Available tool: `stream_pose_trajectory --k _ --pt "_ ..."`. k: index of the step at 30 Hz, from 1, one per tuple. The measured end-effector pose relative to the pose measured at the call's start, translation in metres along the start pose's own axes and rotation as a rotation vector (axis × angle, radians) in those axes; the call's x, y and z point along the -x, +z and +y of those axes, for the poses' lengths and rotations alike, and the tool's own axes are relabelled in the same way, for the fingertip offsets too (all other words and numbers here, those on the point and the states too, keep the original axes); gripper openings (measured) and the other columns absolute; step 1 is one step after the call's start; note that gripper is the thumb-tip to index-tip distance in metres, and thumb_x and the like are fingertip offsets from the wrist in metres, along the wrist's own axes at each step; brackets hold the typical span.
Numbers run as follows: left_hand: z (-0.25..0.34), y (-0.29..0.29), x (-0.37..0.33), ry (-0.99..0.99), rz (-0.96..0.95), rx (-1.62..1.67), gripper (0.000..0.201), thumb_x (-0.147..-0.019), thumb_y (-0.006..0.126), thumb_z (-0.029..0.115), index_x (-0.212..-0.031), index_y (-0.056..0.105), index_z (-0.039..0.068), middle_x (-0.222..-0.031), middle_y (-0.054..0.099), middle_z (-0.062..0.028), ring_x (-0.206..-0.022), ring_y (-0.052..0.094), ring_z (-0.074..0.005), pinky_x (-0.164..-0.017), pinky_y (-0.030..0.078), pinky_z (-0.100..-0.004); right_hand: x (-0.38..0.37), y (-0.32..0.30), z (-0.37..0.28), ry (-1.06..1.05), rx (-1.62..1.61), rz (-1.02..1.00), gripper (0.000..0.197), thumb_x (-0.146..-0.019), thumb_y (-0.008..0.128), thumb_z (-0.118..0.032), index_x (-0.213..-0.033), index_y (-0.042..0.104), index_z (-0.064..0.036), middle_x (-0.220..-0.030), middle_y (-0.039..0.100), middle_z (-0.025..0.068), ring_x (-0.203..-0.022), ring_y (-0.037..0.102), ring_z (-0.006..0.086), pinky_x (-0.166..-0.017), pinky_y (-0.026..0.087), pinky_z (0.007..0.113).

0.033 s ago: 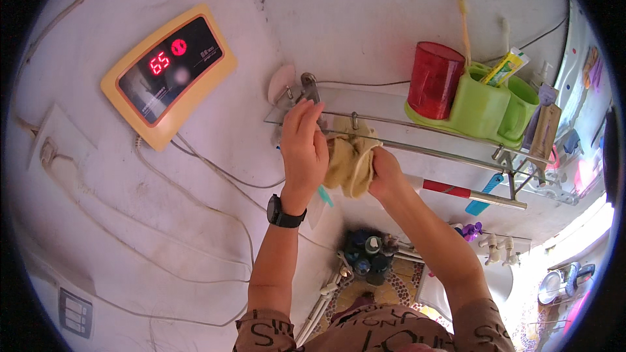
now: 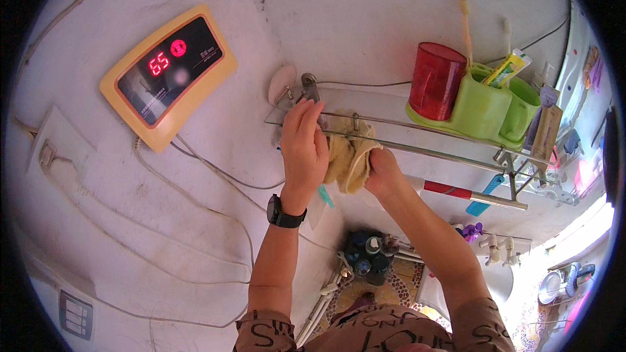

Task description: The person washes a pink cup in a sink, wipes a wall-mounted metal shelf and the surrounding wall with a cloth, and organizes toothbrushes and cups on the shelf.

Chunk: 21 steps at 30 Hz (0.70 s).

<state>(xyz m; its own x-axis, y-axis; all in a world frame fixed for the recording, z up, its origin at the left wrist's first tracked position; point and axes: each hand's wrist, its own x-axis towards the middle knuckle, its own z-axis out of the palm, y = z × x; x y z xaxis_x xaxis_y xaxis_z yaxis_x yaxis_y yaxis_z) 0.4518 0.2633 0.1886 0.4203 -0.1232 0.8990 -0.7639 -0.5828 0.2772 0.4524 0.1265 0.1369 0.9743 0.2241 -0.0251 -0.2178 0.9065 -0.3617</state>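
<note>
A yellowish cloth (image 2: 349, 166) is bunched in my right hand (image 2: 385, 171), whose fingers are closed round its right side. It sits against the left part of a glass shelf (image 2: 391, 135) with metal rails, and some of it shows through the glass. My left hand (image 2: 303, 146) is raised at the shelf's left end, fingers stretched upward, beside the cloth and close to a metal bracket (image 2: 310, 88). Whether its fingertips touch the glass I cannot tell. A black watch (image 2: 284, 214) is on my left wrist.
On the shelf's right stand a red cup (image 2: 435, 81) and a green holder (image 2: 481, 104) with toothbrushes and a toothpaste tube (image 2: 507, 68). A yellow-framed display panel (image 2: 171, 75) and loose cables hang on the left wall. Below are dark bottles (image 2: 368, 254) and taps (image 2: 499, 248).
The cloth has shifted slightly under my right hand, and more of it shows up behind the glass. My left hand stays in place.
</note>
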Motion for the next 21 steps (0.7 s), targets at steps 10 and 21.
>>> stream_pose_trajectory --k 10,21 --pt "-0.008 0.005 -0.006 0.082 -0.060 -0.193 0.033 -0.071 0.052 -0.010 -0.102 0.061 -0.001 -0.105 0.059 -0.0154 -0.108 0.054 -0.0351 -0.090 0.046 -0.0426 -0.075 0.027 0.008 0.079 -0.190 0.043 0.036 -0.096 0.040 -0.031 -0.117 0.053 -0.0044 -0.117 0.058 0.0135 -0.105 0.057 0.0308 -0.092 0.048 0.046" --pt "-0.007 0.002 -0.002 0.002 -0.031 -0.134 0.041 -0.067 0.050 -0.012 -0.105 0.062 -0.001 -0.108 0.059 -0.0166 -0.108 0.054 -0.0348 -0.094 0.044 -0.0411 -0.021 -0.030 -0.032 -0.378 -0.255 -0.161 0.031 -0.093 0.047 -0.031 -0.114 0.054 -0.0083 -0.111 0.059 0.0096 -0.100 0.056 0.0268 -0.087 0.048 0.042"
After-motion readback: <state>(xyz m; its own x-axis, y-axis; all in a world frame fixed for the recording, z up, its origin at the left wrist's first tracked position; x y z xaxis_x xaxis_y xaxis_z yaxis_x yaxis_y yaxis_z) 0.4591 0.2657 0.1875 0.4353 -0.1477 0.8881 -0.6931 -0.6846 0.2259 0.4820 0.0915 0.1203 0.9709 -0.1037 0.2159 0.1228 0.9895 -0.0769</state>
